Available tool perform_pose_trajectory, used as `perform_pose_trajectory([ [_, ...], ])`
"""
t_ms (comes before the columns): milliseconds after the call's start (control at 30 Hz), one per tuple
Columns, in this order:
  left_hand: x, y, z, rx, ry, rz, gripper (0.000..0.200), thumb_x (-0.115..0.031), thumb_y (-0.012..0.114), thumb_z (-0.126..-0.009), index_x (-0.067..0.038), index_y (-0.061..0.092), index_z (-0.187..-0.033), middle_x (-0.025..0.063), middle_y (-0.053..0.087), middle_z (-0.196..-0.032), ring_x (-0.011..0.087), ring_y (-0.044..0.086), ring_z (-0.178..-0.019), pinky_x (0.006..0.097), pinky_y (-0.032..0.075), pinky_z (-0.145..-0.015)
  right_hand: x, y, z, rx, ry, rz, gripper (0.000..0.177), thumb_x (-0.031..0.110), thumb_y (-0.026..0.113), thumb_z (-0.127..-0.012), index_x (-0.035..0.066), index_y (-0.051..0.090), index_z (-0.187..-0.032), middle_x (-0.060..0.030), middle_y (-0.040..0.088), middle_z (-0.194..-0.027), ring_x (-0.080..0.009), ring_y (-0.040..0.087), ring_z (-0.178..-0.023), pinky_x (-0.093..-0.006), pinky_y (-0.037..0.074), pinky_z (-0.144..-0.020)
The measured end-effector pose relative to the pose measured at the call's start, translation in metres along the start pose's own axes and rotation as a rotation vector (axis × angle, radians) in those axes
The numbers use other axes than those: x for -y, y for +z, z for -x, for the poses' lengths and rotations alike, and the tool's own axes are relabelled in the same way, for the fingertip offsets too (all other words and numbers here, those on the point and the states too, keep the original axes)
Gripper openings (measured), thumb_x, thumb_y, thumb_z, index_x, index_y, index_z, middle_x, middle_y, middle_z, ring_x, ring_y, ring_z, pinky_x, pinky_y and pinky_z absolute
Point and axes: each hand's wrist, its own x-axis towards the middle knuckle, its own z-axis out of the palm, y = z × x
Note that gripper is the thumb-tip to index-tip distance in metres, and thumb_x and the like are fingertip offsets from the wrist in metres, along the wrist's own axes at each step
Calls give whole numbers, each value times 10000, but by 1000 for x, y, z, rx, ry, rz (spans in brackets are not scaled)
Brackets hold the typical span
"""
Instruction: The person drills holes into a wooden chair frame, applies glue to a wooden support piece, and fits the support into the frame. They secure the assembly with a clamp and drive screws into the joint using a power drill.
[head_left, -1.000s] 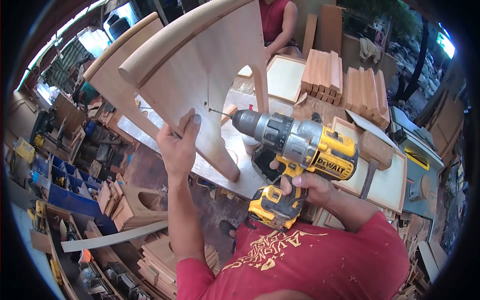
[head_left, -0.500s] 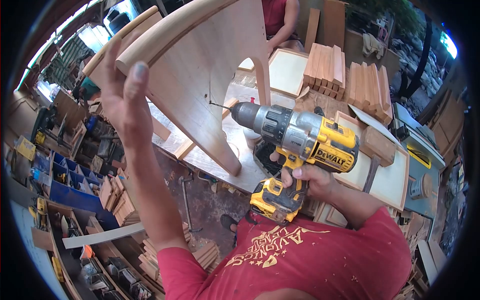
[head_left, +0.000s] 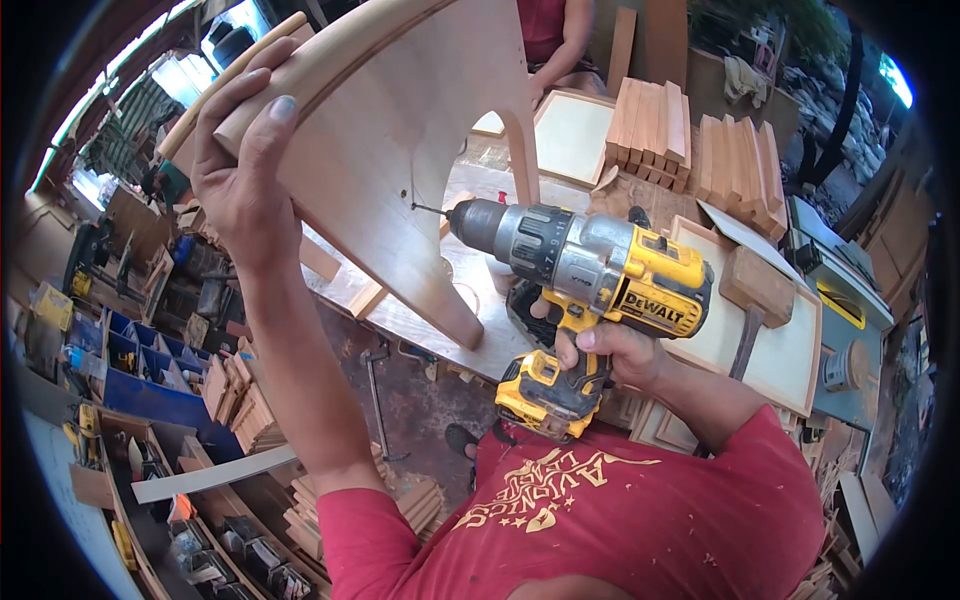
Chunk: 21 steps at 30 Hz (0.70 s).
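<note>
A yellow and black cordless drill (head_left: 600, 270) is held by its handle in my right hand (head_left: 620, 352), fingers wrapped round the grip. Its thin bit points left, with the tip at the face of a curved wooden panel (head_left: 390, 150), close to a small dark hole. Whether the tip has entered the wood I cannot tell. My left hand (head_left: 245, 165) grips the panel's rounded upper left edge, thumb on the near side and fingers over the rim. The panel stands tilted on a light worktable (head_left: 345, 290).
Another person (head_left: 560, 45) sits beyond the table. Stacked wood pieces (head_left: 648, 125) and framed panels (head_left: 572, 135) lie at the back. A wooden mallet (head_left: 755, 290) rests at the right. Blue bins (head_left: 165, 395) and a clamp (head_left: 378, 400) are at the lower left.
My left hand, raised with fingers spread beside the panel's edge before, has closed over that edge. The drill and my right hand have shifted slightly left in view.
</note>
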Motion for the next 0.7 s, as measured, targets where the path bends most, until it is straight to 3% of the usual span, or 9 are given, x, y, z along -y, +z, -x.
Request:
perform_pose_trajectory([
  [200,0,-4,-1,3,2,-55,258,-37,663,-825,-34,649,-1083,165,674,-1189,238,597,-1171,379,439,-1066,-5,-10,2,29,92,-42,472,116,572,-823,-44,506,-1262,-94,618,-980,-124,598,-764,-290,511,-736],
  [500,0,-4,0,-10,22,-101,261,-54,673,-831,-34,651,-1091,161,678,-1183,217,610,-1140,353,436,-1053,-2,-4,3,-8,53,-100,478,92,574,-815,-34,507,-1271,-111,596,-1087,-129,589,-788,-293,517,-736],
  [600,-1,0,1,-35,4,-88,293,-85,660,-830,-8,647,-1112,209,627,-1237,265,601,-1130,367,494,-998,-3,-11,5,27,162,-100,481,97,577,-817,-25,503,-1277,-116,592,-1117,-131,595,-793,-290,520,-739],
  [700,2,-4,1,-40,5,-114,286,-81,658,-829,-17,654,-1107,220,622,-1242,270,603,-1133,374,499,-1000,-3,-7,4,16,123,-130,497,100,585,-820,-20,491,-1293,-120,588,-1130,-133,598,-797,-291,522,-740],
])
